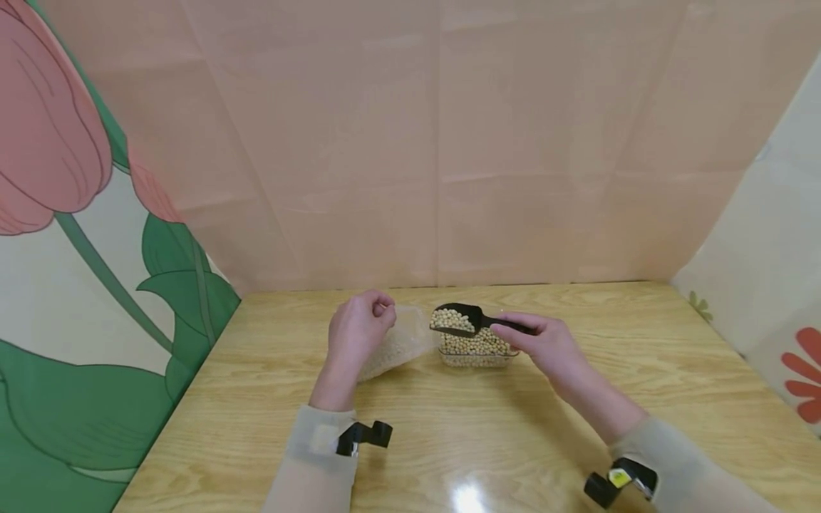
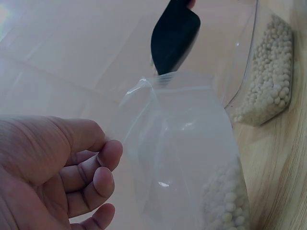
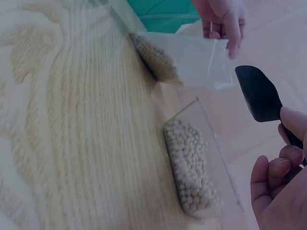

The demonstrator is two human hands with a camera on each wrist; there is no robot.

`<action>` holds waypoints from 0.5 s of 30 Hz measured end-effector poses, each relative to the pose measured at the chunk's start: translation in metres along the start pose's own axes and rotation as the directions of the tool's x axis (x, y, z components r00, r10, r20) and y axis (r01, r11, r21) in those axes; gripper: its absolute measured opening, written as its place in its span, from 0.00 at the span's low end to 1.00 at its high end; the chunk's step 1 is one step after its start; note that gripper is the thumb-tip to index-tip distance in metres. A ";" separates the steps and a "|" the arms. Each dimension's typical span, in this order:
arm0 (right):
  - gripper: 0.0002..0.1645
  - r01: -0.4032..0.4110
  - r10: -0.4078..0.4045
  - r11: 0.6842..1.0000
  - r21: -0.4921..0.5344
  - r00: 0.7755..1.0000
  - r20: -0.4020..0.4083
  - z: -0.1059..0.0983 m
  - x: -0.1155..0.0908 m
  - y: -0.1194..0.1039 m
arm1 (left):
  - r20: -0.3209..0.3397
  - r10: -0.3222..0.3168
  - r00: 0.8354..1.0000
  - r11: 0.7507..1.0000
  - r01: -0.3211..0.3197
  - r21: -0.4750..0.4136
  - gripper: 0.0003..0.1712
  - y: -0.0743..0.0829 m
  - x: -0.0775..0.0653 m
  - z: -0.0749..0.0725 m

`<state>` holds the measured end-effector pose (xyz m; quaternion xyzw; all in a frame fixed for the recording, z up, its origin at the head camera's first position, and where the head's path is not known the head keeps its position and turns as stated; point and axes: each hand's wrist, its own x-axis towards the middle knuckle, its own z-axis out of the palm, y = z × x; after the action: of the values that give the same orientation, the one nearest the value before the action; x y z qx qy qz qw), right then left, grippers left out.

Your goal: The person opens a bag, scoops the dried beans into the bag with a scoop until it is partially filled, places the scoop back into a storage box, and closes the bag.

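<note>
My left hand [image 1: 360, 320] pinches the upper edge of a clear zip bag [image 2: 172, 129] between thumb and forefinger. Pale round beans, like soybeans [image 2: 226, 199], lie in the bottom of the bag. In my right hand [image 1: 548, 345] is the handle of a black scoop [image 3: 259, 93], which carries a heap of beans [image 1: 452, 319] in the head view. The scoop is held above a clear plastic container [image 1: 476, 362] of the same beans, its tip pointing left to the bag. From the left wrist, the scoop's tip appears right at the bag's mouth.
Everything stands on a wood-grain table [image 1: 410, 442]. A plain pinkish sheet [image 1: 436, 142] hangs behind its far edge. To the left is a panel with a large tulip print [image 1: 51, 114], and a white flowered panel [image 1: 770, 263] stands on the right.
</note>
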<state>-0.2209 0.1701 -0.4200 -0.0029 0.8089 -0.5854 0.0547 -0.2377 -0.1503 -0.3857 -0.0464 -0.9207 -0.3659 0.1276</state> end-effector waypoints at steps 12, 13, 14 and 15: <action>0.36 0.024 -0.024 1.000 -0.001 1.000 0.020 0.019 0.005 -0.015 | -0.009 0.002 1.000 1.000 -0.002 0.007 0.08 0.001 0.001 0.001; 0.36 0.026 -0.026 1.000 -0.010 0.999 0.022 0.020 0.006 -0.016 | -0.009 0.002 1.000 1.000 -0.002 0.008 0.08 0.001 0.001 0.001; 0.36 0.030 -0.029 0.999 -0.023 0.999 0.023 0.021 0.006 -0.016 | -0.008 0.002 1.000 1.000 -0.002 0.008 0.08 0.001 0.000 0.001; 0.36 0.037 -0.036 0.999 -0.039 0.999 0.024 0.022 0.006 -0.017 | -0.007 0.003 1.000 1.000 -0.003 0.009 0.08 0.001 0.000 0.001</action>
<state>-0.2259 0.1433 -0.4113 -0.0257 0.8195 -0.5700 0.0531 -0.2380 -0.1489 -0.3853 -0.0459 -0.9217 -0.3619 0.1315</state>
